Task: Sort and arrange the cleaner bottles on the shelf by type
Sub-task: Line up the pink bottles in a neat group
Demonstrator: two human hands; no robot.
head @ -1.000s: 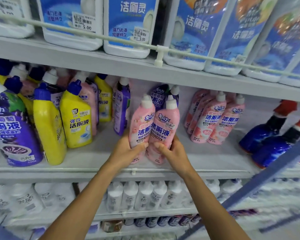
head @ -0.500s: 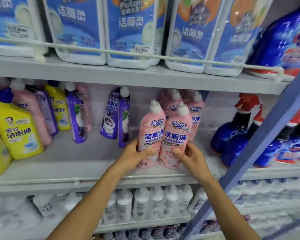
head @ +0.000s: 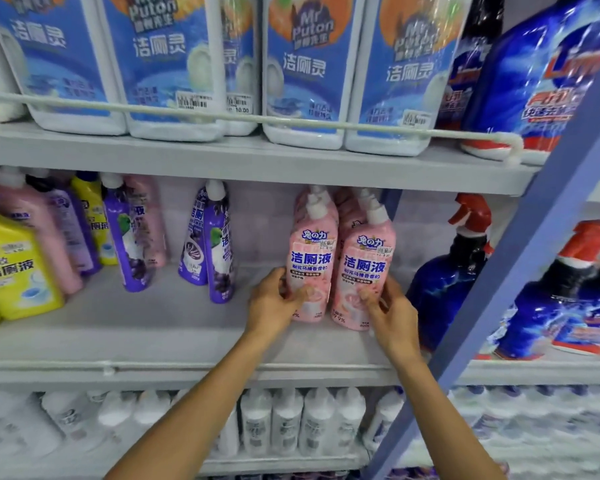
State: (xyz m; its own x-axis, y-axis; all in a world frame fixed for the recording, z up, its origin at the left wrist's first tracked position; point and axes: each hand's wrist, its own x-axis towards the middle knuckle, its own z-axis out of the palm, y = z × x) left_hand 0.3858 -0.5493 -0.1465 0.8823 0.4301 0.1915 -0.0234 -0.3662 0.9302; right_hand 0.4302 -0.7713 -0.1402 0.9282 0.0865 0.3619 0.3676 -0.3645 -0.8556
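Observation:
Two pink cleaner bottles stand upright side by side on the middle shelf (head: 174, 327). My left hand (head: 274, 303) grips the left pink bottle (head: 310, 258) near its base. My right hand (head: 392, 313) grips the right pink bottle (head: 364, 268) low on its side. More pink bottles (head: 347, 206) stand right behind them. Two purple bottles (head: 212, 244) lean further left on the same shelf. At the far left is a mixed cluster of purple bottles (head: 125, 237), pink bottles (head: 32, 230) and a yellow bottle (head: 11, 265).
Blue spray bottles with red triggers (head: 447, 271) stand to the right, past a slanted blue shelf post (head: 520, 271). Large blue-and-white jugs (head: 305, 71) fill the top shelf behind a white rail. White bottles (head: 302, 420) line the shelf below.
Both hands have carried the two pink bottles to the right along the shelf and set them in front of the other pink bottles. The view has shifted right with them.

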